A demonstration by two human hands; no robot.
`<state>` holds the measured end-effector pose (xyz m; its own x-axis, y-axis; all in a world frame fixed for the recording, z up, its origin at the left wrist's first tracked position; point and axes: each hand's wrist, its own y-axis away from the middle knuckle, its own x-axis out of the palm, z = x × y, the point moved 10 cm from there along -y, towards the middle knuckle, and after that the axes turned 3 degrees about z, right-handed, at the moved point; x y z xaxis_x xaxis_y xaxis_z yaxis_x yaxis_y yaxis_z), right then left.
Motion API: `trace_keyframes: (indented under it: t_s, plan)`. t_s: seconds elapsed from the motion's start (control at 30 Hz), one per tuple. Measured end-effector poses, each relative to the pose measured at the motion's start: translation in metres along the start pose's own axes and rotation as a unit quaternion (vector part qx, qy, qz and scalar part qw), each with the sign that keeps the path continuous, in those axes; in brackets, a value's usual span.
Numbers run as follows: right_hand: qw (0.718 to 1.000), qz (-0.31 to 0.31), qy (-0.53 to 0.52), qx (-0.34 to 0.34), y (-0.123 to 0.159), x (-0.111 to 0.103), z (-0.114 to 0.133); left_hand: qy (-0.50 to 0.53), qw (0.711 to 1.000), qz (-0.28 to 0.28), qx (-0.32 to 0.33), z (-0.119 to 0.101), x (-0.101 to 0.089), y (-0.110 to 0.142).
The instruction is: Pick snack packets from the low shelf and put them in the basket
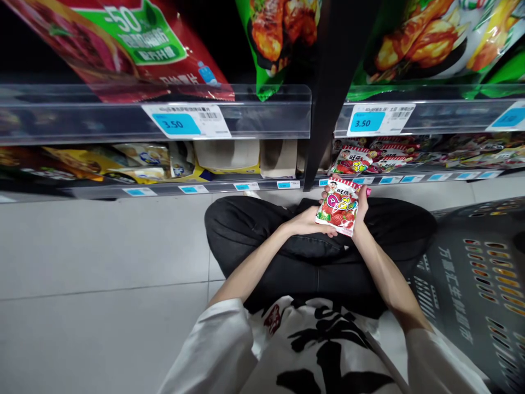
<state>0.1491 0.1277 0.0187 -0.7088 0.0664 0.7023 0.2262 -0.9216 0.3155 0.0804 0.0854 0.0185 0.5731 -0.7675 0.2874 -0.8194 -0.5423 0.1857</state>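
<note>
Both my hands hold a small bag of gummy candy [338, 207], red and white with strawberries printed on its front. My left hand [308, 222] supports it from the left and below, the thumb hidden or hard to make out. On the right edge, my right hand [361, 210] grips it with the thumb up along the side. A bit of pink wrapper shows beside that thumb. Just beyond my hands, similar candy bags [355, 158] lie on the bottom shelf.
Above the bottom shelf runs an upper shelf with a clear price rail [262, 117] and large chip bags [164, 44]. A dark post [324, 82] divides the shelving. Open cartons [225, 156] stand at lower left. A grey shopping basket [459, 273] is at my right on the tiled floor [102, 273].
</note>
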Motion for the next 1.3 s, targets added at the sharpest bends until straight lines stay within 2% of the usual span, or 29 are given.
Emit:
trace_keyframes:
  t_s: [0.1,0.23,0.37,0.53,0.7,0.83,0.93,1.03,1.1,1.23,1.3]
  plan:
    - [0.998,-0.049,0.027,-0.010,0.001,-0.009,0.003,-0.002,1.000,0.004,0.007,-0.001,0.000,0.000]
    - [0.995,-0.092,0.046,-0.011,0.003,-0.018,0.003,-0.067,0.997,-0.016,0.024,-0.001,-0.006,0.001]
    - [0.995,-0.091,0.047,-0.009,0.001,-0.021,0.002,-0.080,0.994,-0.075,0.020,0.005,-0.019,0.001]
    - [0.994,-0.094,0.038,-0.035,0.000,-0.023,0.013,0.006,0.992,-0.123,0.016,0.012,-0.029,0.001]
    - [0.998,-0.064,0.008,-0.028,0.001,-0.012,0.016,0.008,0.983,-0.178,0.045,0.013,-0.041,0.002]
    - [0.998,-0.058,-0.004,-0.035,0.000,-0.011,0.017,-0.109,0.951,-0.275,0.084,-0.001,-0.052,0.012]
    - [0.996,-0.066,-0.016,-0.057,-0.001,-0.014,0.020,-0.229,0.907,-0.312,0.166,-0.028,-0.046,0.021]
    - [0.996,-0.072,-0.019,-0.045,-0.001,-0.015,0.018,-0.329,0.862,-0.291,0.253,-0.052,-0.030,0.028]
    - [0.996,-0.071,-0.019,-0.043,0.000,-0.013,0.017,-0.376,0.841,-0.261,0.289,-0.058,-0.019,0.029]
    - [0.998,-0.053,-0.008,-0.034,0.000,-0.010,0.015,-0.445,0.815,-0.186,0.321,-0.053,0.001,0.026]
    - [0.999,-0.039,-0.002,-0.009,-0.001,-0.008,0.009,-0.469,0.803,-0.170,0.324,-0.048,0.005,0.024]
